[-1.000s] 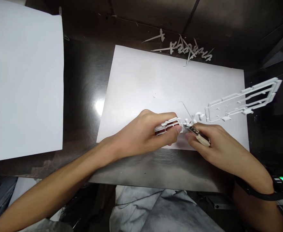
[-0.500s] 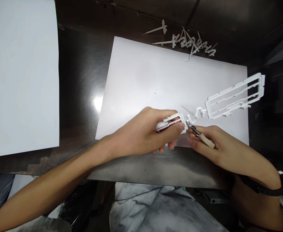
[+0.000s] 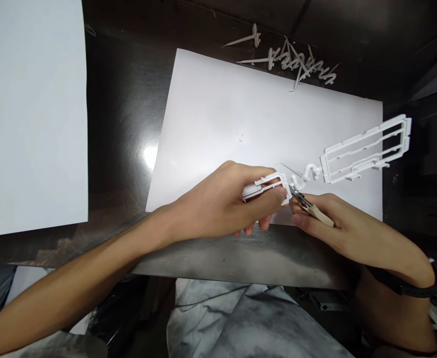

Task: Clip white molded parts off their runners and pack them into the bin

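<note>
One white frame [image 3: 285,182] pinched in left hand [image 3: 218,204], over white paper [image 3: 211,109], long axis running toward right hand [image 3: 341,226]; that grip closed round cutters [image 3: 321,216], tips at frame's end (bite unclear), beside curly runner [image 3: 316,171].

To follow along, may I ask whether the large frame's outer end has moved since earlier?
Yes, leftward: the large frame's outer end sticks out less past the sheet's right edge.
</note>
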Demonstrator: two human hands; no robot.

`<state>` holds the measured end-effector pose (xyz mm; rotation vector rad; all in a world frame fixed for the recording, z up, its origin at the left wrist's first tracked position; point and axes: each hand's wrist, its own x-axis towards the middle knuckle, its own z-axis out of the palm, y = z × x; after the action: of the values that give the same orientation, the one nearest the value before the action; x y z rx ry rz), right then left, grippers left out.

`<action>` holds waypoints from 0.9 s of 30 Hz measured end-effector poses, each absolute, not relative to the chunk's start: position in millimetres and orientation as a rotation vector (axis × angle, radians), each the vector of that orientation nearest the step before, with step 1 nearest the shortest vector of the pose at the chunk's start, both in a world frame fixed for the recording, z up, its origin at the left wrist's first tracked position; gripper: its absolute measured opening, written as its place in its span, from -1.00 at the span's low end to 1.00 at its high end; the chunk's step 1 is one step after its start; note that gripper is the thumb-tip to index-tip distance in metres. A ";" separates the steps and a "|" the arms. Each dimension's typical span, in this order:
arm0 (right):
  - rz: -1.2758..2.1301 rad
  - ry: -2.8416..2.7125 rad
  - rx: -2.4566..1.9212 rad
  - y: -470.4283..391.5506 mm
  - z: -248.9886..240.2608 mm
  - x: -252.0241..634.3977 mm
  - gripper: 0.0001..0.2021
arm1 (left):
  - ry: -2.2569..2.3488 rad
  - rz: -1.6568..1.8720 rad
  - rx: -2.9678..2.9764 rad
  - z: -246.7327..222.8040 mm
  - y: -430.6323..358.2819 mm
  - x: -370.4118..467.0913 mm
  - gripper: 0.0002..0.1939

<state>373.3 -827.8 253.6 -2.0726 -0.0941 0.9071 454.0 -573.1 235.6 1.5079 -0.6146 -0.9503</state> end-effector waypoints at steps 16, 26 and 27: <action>0.745 0.108 -2.310 -813.3 248.9 366.9 -0.57 | -0.618 -0.815 1.514 225.8 -574.2 460.2 -0.76; 0.592 0.206 -2.177 -825.9 252.8 364.6 -0.50 | -0.579 -0.914 1.346 219.8 -572.3 464.0 -0.76; 0.564 0.212 -2.168 -827.8 252.9 365.0 -0.51 | -0.571 -0.914 1.315 220.2 -572.1 463.5 -0.76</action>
<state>365.0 -827.8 252.9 -2.1677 0.2122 0.5635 463.5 -572.1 220.2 1.3152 -0.5714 -0.9139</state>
